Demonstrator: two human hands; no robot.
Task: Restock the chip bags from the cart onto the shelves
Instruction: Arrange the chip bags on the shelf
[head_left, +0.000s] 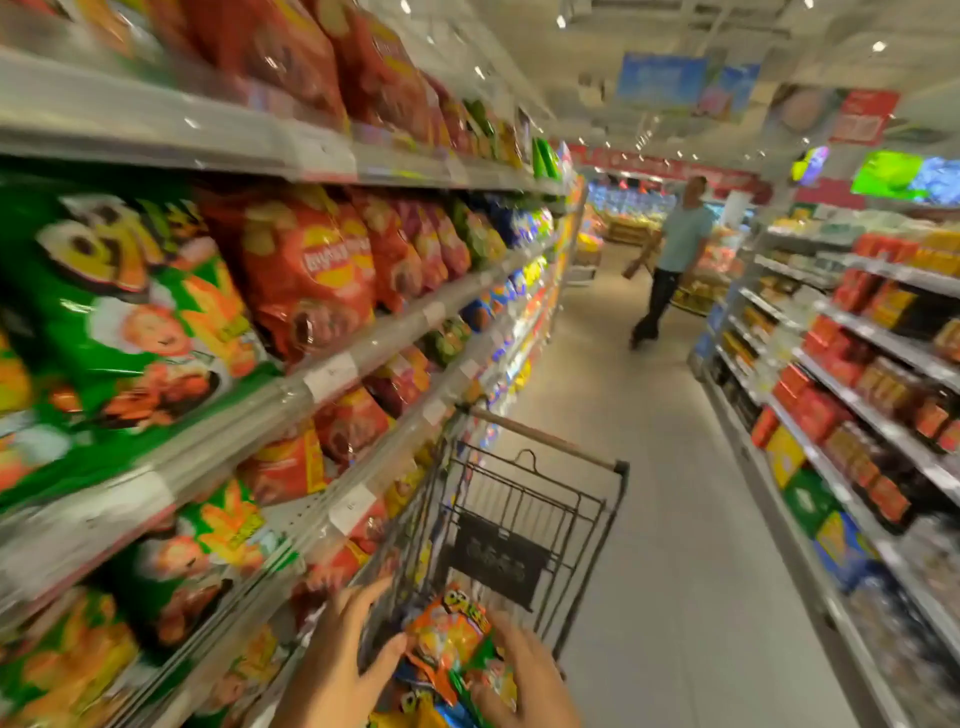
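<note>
A black wire cart (524, 499) stands close against the snack shelves (322, 374) on my left. Several chip bags lie in its near end; the top one is an orange and green bag (449, 636). My left hand (337, 660) is spread against the left side of that bag, fingers apart. My right hand (524, 675) is curled over the bag's right side. The bag sits between both hands, still low in the cart. The shelves hold green bags (135, 322) and red bags (311, 270) in rows. The picture is blurred by motion.
The aisle floor (665, 467) runs ahead to the right of the cart. Shelves of boxed goods (852, 395) line the right side. A person in a light blue shirt (675, 249) stands far down the aisle.
</note>
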